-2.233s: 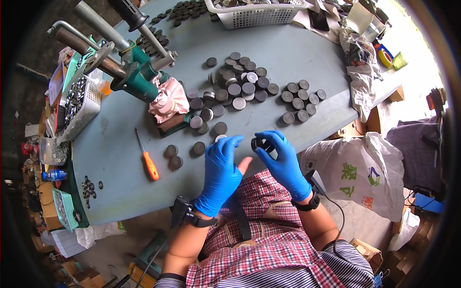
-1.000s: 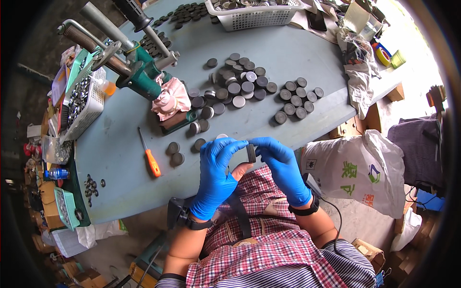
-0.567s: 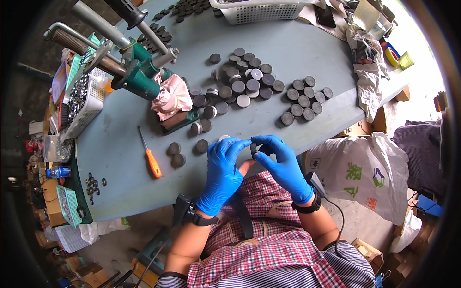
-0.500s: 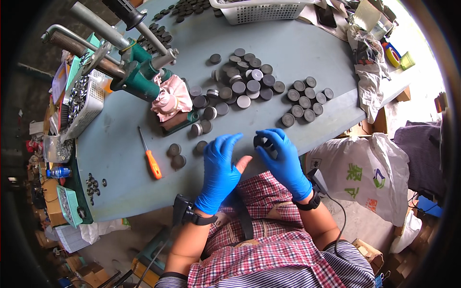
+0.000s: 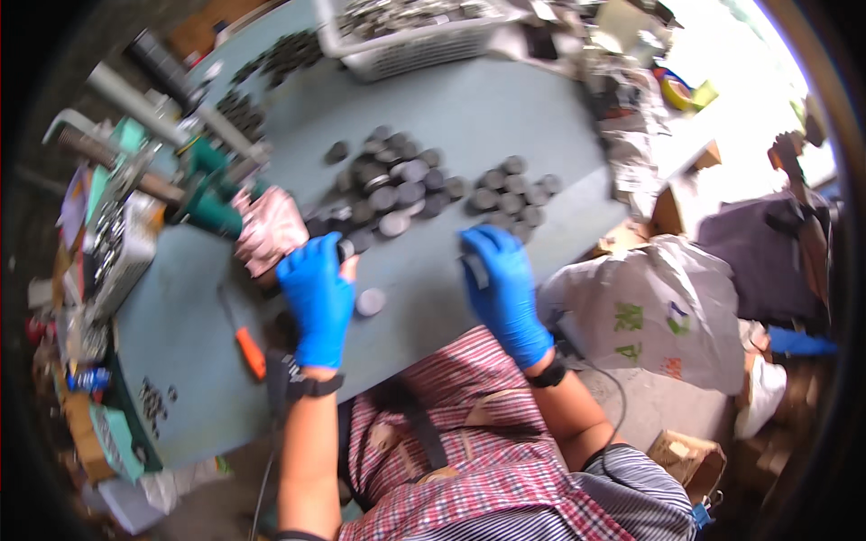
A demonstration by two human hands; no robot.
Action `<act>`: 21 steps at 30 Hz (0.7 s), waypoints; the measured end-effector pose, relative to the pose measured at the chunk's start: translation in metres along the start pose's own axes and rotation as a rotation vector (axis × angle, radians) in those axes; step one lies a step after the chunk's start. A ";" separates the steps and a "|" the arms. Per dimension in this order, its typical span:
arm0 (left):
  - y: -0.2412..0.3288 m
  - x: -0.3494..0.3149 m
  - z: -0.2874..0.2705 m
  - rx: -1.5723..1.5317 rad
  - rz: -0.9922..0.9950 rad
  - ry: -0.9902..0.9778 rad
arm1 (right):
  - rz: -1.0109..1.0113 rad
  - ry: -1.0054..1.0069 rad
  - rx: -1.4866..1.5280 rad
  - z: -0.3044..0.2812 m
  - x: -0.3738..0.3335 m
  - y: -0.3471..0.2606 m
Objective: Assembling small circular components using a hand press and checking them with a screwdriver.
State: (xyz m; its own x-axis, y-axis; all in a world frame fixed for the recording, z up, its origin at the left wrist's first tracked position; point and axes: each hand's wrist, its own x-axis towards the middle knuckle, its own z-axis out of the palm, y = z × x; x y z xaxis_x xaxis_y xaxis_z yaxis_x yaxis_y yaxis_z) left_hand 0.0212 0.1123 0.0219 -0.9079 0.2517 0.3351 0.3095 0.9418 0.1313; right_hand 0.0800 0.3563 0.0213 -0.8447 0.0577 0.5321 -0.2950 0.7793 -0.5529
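My left hand [image 5: 317,293], in a blue glove with the thumb bare, reaches beside the pink cloth [image 5: 271,230] on the green hand press [image 5: 212,203]. Its thumb and fingers pinch a small dark disc [image 5: 345,249]. My right hand [image 5: 503,284], fully gloved, is curled around a round disc [image 5: 474,270] with a grey edge, blurred by motion. It is just in front of a neat group of dark discs [image 5: 514,184]. A pale-topped disc [image 5: 370,302] lies between my hands. Beyond it is a loose heap of dark and grey discs [image 5: 410,171].
An orange-handled screwdriver [image 5: 251,352] lies left of my left hand. Small rings [image 5: 153,401] sit at the table's left edge. A white basket [image 5: 415,59] of parts stands at the back; another basket [image 5: 135,239] is at left. A white plastic bag [image 5: 649,316] is at right.
The view has shifted, and everything is more blurred. My hands have moved apart: the left toward the press and its cloth, the right toward the neat group of discs.
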 end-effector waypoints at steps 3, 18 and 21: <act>0.015 -0.014 -0.024 -0.058 0.076 0.034 | 0.272 -0.090 0.458 0.016 -0.019 -0.019; 0.070 -0.064 -0.052 -0.873 -0.044 -0.092 | 0.725 -0.508 1.444 0.003 -0.027 -0.038; 0.071 -0.065 -0.056 -0.932 -0.039 -0.026 | 0.705 -0.533 1.430 -0.009 -0.021 -0.048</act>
State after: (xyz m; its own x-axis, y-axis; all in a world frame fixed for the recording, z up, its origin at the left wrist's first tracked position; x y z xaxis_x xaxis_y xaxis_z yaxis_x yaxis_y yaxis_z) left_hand 0.1178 0.1502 0.0619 -0.9251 0.2388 0.2953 0.3702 0.3936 0.8415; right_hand 0.1157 0.3238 0.0425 -0.9377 -0.3125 -0.1520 0.2930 -0.4759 -0.8293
